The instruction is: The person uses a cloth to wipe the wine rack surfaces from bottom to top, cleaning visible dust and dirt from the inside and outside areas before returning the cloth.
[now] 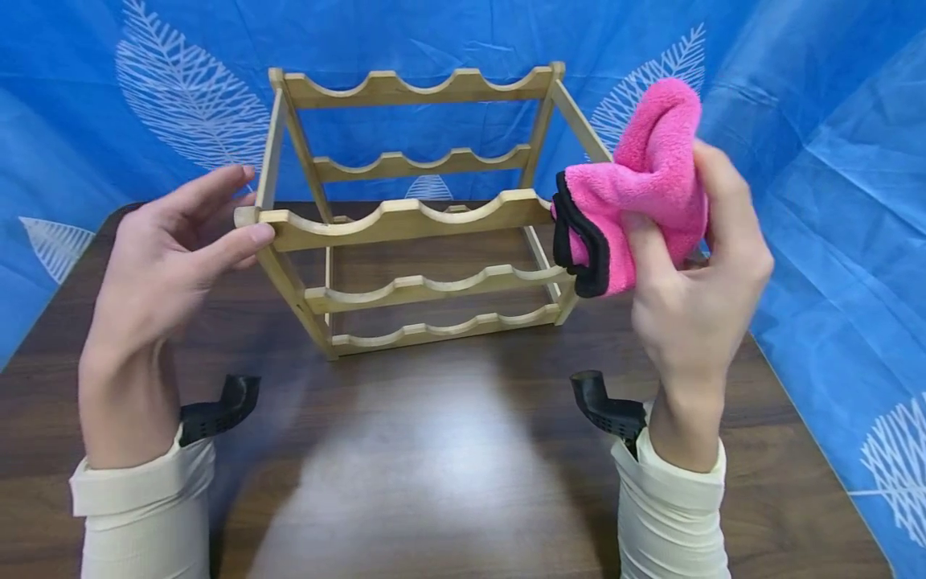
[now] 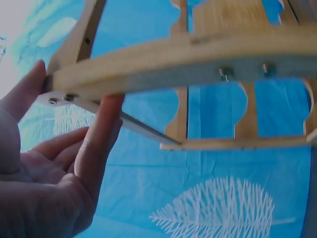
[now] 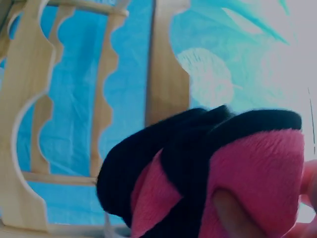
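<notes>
A light wooden wine rack (image 1: 405, 221) with scalloped rails stands on the brown table (image 1: 434, 450). My left hand (image 1: 159, 265) holds its near left top corner, the thumb on the front and a finger at the side rail. In the left wrist view, thumb and finger lie on either side of that corner (image 2: 67, 82), where screw heads show. My right hand (image 1: 694, 297) grips a bunched pink cloth (image 1: 658, 177) with black edging, thumb pressed into it. The cloth overlaps the rack's near right top corner and hides it; in the right wrist view it covers part of a rail (image 3: 168, 64).
Behind the table and along its sides hangs a blue sheet (image 1: 463, 40) printed with white leaves. A black curved wrist mount (image 1: 224, 410) sticks out from the left sleeve, and another mount (image 1: 608, 406) from the right sleeve.
</notes>
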Available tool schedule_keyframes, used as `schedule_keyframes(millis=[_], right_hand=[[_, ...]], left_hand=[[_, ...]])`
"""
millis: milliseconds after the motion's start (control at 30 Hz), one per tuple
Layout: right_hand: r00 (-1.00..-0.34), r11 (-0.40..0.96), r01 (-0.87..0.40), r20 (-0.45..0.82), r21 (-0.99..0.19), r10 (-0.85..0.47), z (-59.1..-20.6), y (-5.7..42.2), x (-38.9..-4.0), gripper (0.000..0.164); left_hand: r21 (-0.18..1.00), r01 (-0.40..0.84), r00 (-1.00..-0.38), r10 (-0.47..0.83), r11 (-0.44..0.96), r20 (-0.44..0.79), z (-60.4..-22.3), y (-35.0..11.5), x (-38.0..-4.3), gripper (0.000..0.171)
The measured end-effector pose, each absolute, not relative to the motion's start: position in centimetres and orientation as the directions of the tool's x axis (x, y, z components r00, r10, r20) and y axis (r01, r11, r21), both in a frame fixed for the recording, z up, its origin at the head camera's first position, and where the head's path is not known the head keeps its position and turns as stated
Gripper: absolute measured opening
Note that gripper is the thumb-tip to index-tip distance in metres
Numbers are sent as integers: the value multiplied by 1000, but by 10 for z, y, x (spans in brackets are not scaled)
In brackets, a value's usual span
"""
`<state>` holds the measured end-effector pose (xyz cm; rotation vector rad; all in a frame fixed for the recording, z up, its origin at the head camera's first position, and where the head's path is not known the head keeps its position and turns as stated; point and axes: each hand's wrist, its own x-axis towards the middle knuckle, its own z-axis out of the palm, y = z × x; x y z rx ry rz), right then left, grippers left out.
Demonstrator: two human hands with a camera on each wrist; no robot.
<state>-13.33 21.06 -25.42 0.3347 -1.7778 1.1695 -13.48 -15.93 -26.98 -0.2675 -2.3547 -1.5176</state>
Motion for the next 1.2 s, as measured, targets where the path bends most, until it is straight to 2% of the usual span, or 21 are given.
schedule_keyframes(millis=[67,167,233,300,367,533,767,1067,1200], right_hand=[[-548,597,-588,811,-546,204,-259,210,-135,37],[-650,735,-470,755,-488,87,-266,213,-136,47],[-704,789,-422,710,-446,25,-271,213,-138,53],[-729,813,-409,684,-414,-18,-274,212,-139,56],[-721,819,-410,692,-401,-21,-276,209,-141,56],[-686,827,-415,728,-380,-9,-280,202,-143,54],[-689,847,-428,720,-316,-80,-282,189,-141,53],[-665,768,-516,743,-380,-79,-284,186,-145,53],[-633,747,-556,768,-366,-95,-287,183,-146,52]], left_hand=[[891,313,-942,-11,328,335,-271,-159,-136,57],[922,326,-944,22,209,329,-272,-160,-139,52],[929,336,-942,38,157,334,-274,-160,-141,50],[932,342,-940,48,119,339,-275,-161,-143,47],[936,345,-938,52,73,342,-276,-160,-145,46],[940,334,-942,47,68,331,-278,-158,-147,45],[928,373,-928,39,26,372,-281,-160,-147,43],[938,344,-939,16,40,344,-281,-161,-147,43],[937,346,-938,19,44,345,-281,-162,-147,43]])
